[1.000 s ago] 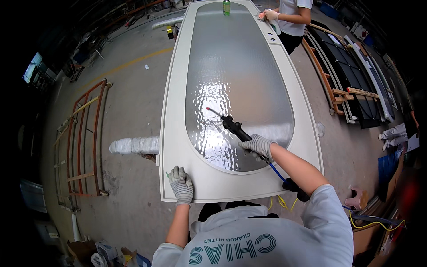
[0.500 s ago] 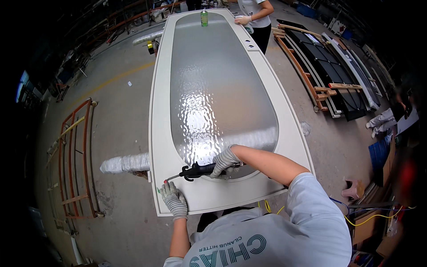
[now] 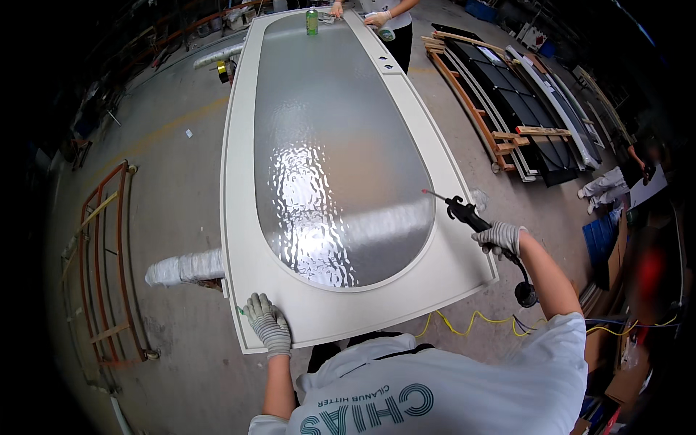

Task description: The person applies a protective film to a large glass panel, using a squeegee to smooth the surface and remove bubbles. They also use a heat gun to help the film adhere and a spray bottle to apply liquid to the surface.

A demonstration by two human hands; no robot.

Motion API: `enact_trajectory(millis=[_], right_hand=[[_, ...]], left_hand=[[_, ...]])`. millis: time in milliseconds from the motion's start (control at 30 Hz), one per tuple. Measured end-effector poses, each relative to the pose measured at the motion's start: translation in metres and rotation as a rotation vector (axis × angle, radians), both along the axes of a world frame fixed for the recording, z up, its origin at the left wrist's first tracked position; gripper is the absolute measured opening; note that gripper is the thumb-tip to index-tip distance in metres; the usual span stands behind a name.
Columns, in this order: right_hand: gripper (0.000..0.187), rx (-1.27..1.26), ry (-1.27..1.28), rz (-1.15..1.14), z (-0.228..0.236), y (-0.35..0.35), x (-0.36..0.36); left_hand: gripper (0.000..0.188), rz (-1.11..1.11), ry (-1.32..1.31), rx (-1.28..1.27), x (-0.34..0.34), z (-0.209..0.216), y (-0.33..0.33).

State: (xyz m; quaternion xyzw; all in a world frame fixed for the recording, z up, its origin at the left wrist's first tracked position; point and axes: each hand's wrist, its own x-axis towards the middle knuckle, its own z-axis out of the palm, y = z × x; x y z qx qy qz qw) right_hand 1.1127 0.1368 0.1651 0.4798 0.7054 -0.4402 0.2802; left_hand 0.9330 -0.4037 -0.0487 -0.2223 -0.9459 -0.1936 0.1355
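Note:
A white door (image 3: pixel 341 312) with a long, round-ended pane of rippled glass (image 3: pixel 341 130) lies flat before me. My left hand (image 3: pixel 267 325), in a grey striped glove, rests open on its near left corner, fingers stretched out. Beside those fingers, a small green mark shows at the door's edge. My right hand (image 3: pixel 502 238), gloved alike, is closed round a black air blow gun (image 3: pixel 461 210) over the near right side. The gun's thin nozzle points left across the pane's right rim and ends in a red tip. A dark hose hangs below its handle.
At the door's far end, a co-worker's gloved hand (image 3: pixel 378 19) is near a green bottle (image 3: pixel 312 22). Wrapped supports (image 3: pixel 185 267) jut out left. An orange metal rack (image 3: pixel 125 268) stands left, stacked panels (image 3: pixel 500 94) right. A yellow hose (image 3: pixel 471 322) trails on the floor.
My right hand has swung the blow gun rightward, away from my left hand and the near left corner. My left hand stays at that corner. Another co-worker's hand now shows at the far end.

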Motion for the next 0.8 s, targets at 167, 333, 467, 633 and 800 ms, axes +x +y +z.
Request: enact_trajectory(millis=[167,333,467,633,800], right_hand=[[0.038,-0.504,-0.232,0.429,0.003,-0.132,0.061],[0.039,-0.656,0.034,-0.037,-0.056,-0.191,0.078],[0.036,-0.721,0.067,0.008,-0.064,-0.225,0.056],[0.036,-0.597,0.079,0.037,-0.056,-0.277,0.017],[0.035,-0.427,0.16,0.276,-0.082,-0.334,0.012]], left_hand=[[0.048,-0.009,-0.033,0.034,-0.004,0.008,0.017],[0.048,0.027,-0.071,0.101,-0.009,-0.004,0.015],[0.045,-0.008,-0.106,0.04,-0.01,0.008,0.021],[0.033,-0.091,-0.159,0.216,-0.021,0.012,-0.008],[0.06,-0.014,-0.937,0.801,-0.019,0.051,-0.048]])
